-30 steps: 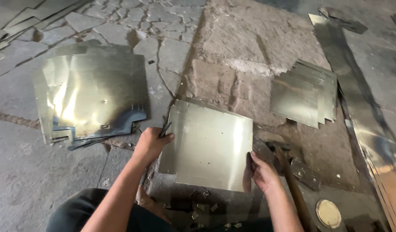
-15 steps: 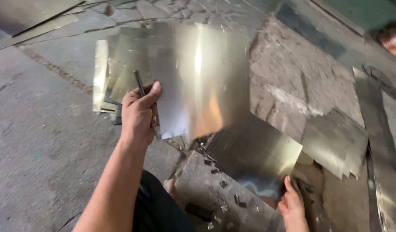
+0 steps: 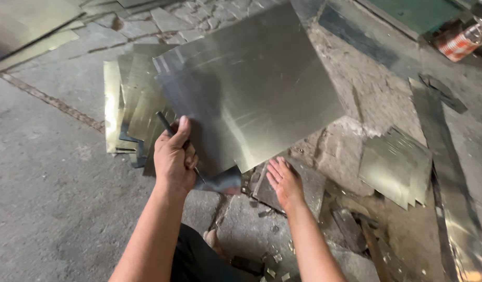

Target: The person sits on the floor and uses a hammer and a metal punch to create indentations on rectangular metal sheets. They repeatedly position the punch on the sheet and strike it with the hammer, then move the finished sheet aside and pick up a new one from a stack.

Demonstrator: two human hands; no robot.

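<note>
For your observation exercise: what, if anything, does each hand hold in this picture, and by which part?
The left hand grips the large metal sheet at its near lower corner, thumb on top. The right hand is open, palm down, holding nothing.

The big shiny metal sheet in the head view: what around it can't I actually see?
- Stack of brass-coloured sheets: the large silvery metal sheet covers its right part.
- Left hand: its fingertips are tucked behind that sheet; it grips a thin dark rod too.
- Right hand: open, palm down; what lies under it is hidden.
- Red-and-white container: cut off by the frame's top right corner.
</note>
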